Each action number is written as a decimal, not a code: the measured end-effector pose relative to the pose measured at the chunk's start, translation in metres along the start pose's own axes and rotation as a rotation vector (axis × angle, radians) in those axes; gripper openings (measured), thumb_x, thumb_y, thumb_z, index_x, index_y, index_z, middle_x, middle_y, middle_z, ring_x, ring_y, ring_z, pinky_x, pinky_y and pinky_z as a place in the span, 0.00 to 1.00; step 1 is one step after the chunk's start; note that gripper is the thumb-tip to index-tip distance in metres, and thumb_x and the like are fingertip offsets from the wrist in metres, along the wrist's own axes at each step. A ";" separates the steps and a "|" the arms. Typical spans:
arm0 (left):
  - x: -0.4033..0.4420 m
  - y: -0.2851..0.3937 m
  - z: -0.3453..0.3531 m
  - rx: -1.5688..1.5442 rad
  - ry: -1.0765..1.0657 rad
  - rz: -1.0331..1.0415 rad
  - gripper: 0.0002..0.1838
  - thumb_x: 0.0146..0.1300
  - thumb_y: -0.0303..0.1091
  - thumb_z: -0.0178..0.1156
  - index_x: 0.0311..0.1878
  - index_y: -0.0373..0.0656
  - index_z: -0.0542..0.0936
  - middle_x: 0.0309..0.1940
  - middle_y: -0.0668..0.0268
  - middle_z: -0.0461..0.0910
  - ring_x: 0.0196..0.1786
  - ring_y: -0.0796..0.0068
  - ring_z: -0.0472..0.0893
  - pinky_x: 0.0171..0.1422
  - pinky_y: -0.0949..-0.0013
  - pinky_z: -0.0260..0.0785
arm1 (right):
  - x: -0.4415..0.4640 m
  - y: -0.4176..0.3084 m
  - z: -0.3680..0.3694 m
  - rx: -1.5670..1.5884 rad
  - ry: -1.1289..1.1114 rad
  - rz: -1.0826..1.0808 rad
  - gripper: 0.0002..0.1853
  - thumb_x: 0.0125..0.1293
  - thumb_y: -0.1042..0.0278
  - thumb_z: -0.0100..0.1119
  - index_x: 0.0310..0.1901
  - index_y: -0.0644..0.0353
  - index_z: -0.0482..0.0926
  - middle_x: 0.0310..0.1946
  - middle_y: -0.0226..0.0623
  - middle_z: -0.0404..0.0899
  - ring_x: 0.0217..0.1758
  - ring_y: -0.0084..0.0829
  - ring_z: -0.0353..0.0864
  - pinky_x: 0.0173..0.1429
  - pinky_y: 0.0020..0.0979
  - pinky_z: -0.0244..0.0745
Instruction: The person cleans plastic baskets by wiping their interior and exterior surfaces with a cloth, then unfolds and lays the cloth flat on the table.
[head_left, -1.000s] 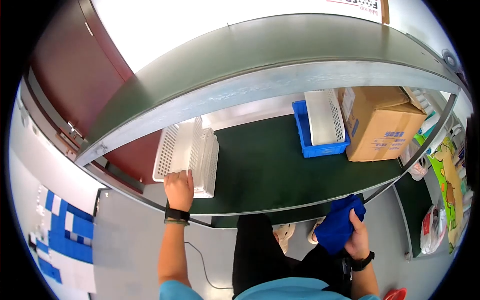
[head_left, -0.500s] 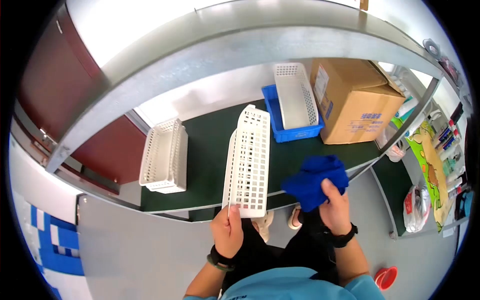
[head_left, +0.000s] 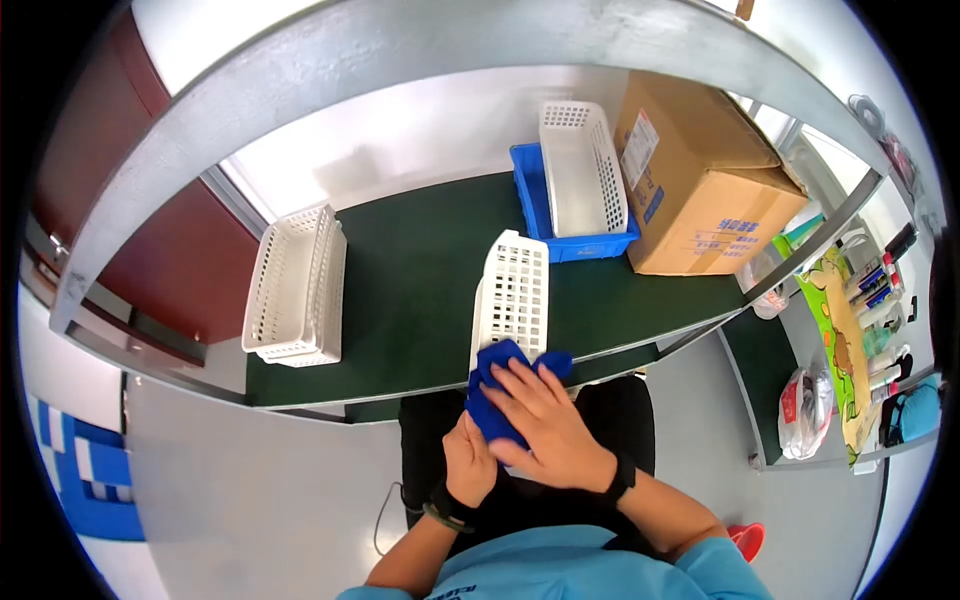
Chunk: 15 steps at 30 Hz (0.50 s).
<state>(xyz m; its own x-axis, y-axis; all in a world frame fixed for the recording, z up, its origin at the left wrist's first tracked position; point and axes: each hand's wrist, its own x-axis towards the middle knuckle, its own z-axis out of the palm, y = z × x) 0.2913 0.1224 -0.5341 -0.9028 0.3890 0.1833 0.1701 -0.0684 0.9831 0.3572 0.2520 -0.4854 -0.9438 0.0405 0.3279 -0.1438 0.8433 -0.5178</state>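
A white perforated basket (head_left: 518,290) is tilted up on its side over the shelf's front edge. At its near end my left hand (head_left: 469,462) is closed round it. My right hand (head_left: 545,425) presses a blue cloth (head_left: 490,412) against the basket's side, its fingers spread over the cloth. The cloth hides the near part of the basket. More white baskets (head_left: 290,285) stand stacked at the left of the green shelf (head_left: 410,270).
Towards the back right of the shelf, a blue bin (head_left: 590,247) holds a white basket (head_left: 580,180), beside a cardboard box (head_left: 700,190). Metal shelf posts and a beam frame the view. A plastic bag (head_left: 805,410) and a red bucket (head_left: 747,540) are at the right.
The basket came off the left stack in my left hand to the middle. My right hand brought the blue cloth leftward onto the basket. The view has shifted.
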 end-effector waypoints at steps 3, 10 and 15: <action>-0.003 0.003 -0.010 0.202 -0.234 -0.122 0.25 0.78 0.42 0.36 0.36 0.33 0.76 0.27 0.63 0.80 0.32 0.81 0.77 0.37 0.71 0.69 | 0.033 0.032 -0.004 -0.255 0.114 0.026 0.30 0.68 0.50 0.52 0.65 0.60 0.68 0.68 0.50 0.64 0.74 0.47 0.58 0.76 0.51 0.47; 0.001 0.009 0.000 0.150 -0.166 -0.045 0.20 0.76 0.36 0.40 0.33 0.33 0.74 0.20 0.50 0.75 0.23 0.57 0.77 0.29 0.62 0.67 | 0.071 0.081 -0.013 -0.174 0.240 0.116 0.27 0.69 0.58 0.51 0.64 0.67 0.67 0.68 0.55 0.62 0.72 0.55 0.58 0.73 0.51 0.54; 0.008 0.012 -0.002 0.213 -0.160 -0.047 0.19 0.75 0.35 0.40 0.32 0.33 0.74 0.22 0.48 0.75 0.25 0.48 0.78 0.29 0.59 0.67 | 0.008 0.009 -0.009 -0.099 -0.001 0.034 0.28 0.66 0.59 0.54 0.64 0.65 0.69 0.69 0.52 0.61 0.74 0.52 0.55 0.76 0.54 0.44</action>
<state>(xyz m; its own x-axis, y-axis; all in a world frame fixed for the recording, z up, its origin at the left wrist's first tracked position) 0.2857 0.1229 -0.5205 -0.8408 0.5283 0.1182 0.2245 0.1416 0.9641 0.3514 0.2650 -0.4802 -0.9479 0.0697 0.3109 -0.0813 0.8905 -0.4477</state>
